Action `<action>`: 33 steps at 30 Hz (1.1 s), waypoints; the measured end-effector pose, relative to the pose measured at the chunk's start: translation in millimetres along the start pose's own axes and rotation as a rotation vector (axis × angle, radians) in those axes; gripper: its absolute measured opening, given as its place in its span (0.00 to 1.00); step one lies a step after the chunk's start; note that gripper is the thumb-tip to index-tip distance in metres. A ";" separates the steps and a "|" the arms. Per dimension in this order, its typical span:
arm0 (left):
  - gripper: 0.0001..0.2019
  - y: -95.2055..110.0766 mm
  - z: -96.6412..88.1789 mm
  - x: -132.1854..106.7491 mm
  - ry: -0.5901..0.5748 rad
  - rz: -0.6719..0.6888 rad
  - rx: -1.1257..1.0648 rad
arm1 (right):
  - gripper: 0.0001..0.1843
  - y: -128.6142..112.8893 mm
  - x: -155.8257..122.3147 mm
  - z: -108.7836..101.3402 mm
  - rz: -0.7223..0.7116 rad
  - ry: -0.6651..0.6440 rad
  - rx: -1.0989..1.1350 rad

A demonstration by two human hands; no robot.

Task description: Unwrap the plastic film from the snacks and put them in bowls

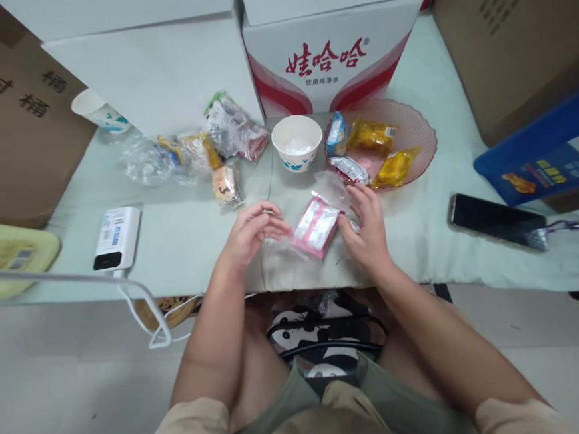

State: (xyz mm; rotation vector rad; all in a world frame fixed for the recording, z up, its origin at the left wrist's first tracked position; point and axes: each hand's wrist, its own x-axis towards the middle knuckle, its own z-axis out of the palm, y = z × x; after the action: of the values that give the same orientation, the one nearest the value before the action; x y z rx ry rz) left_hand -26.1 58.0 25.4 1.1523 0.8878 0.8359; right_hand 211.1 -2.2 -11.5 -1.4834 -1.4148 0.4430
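Observation:
A pink-and-silver packet (pixel 317 225) with loose clear plastic film (pixel 331 188) around it is between my hands, near the table's front edge. My left hand (pixel 256 231) is to its left, fingers loosely stretched and apart, holding nothing I can see. My right hand (pixel 365 228) is at the packet's right edge, with thumb and fingers around its corner and the film. Part of the packet's right side is hidden by this hand. Just behind stands a white paper cup (pixel 299 161) with a blue leaf pattern and something whitish inside.
Wrapped snacks lie in a pink clear bowl (pixel 420 133) at the back right. Crumpled wrappers (pixel 152 162) and a wrapped snack (pixel 227 186) lie left of the cup. A white power bank (pixel 118 237) and a phone (pixel 498 220) flank the workspace. White boxes (pixel 330 60) stand behind.

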 end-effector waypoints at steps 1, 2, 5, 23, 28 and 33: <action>0.18 0.8 -1.5 -0.5 -0.019 -0.044 -0.008 | 0.25 -2.2 -0.6 -1.6 -0.025 0.014 -0.063; 0.19 1.1 -1.7 -0.4 0.002 -0.055 0.010 | 0.25 -4.0 -1.1 -3.1 -0.037 0.036 -0.119; 0.17 0.3 6.5 2.0 0.158 0.076 0.203 | 0.23 -6.7 -3.5 -5.9 0.010 0.066 -0.198; 0.15 3.2 31.0 -4.6 0.027 -0.087 -0.287 | 0.30 -25.0 -8.7 4.3 0.151 -0.270 -0.005; 0.12 11.4 39.9 -6.0 -0.036 -0.081 -0.488 | 0.45 -35.0 -5.8 6.1 0.375 -0.361 0.180; 0.09 15.0 45.3 -8.8 -0.034 -0.136 -0.602 | 0.41 -42.3 0.4 10.1 0.633 -0.381 0.764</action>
State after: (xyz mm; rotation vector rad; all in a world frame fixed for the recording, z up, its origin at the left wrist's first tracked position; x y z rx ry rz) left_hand 9.8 35.4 48.9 0.5717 0.6135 0.8865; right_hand 180.5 -5.5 19.1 -1.1899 -0.8320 1.5354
